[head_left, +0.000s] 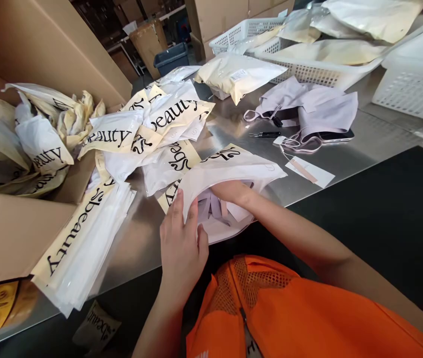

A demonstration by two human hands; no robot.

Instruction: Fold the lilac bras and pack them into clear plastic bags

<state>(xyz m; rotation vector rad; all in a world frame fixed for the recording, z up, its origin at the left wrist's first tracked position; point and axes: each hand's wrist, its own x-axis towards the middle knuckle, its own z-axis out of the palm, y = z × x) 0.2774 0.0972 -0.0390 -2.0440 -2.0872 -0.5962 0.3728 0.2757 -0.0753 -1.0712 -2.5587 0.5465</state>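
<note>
Reaching with the right hand (pixel 231 191) into the gaping mouth of a printed white bag (pixel 226 168), fingers out of sight inside, so cannot tell whether gripping or loose. Laying the left hand (pixel 180 243) along the bag's left edge, fingers extended, touching the plastic; cannot tell whether pinching. Working at the near edge of the steel bench (pixel 137 248), with lilac fabric (pixel 216 209) showing in the bag's mouth. Seeing more printed bags (pixel 172 117) heaped just beyond, plus a stack of flat bags (pixel 84 243) to the left, near a cardboard box (pixel 17 233) holding similar ones. Noting a lilac garment (pixel 325 114) to the right, partly covering a dark flat device (pixel 344 135), with a paper tag (pixel 310 171) and a black-handled tool (pixel 267 134) near. Seeing a perforated white basket (pixel 312 75) holding bags at the far side. Wearing an orange vest (pixel 308 313).
</note>
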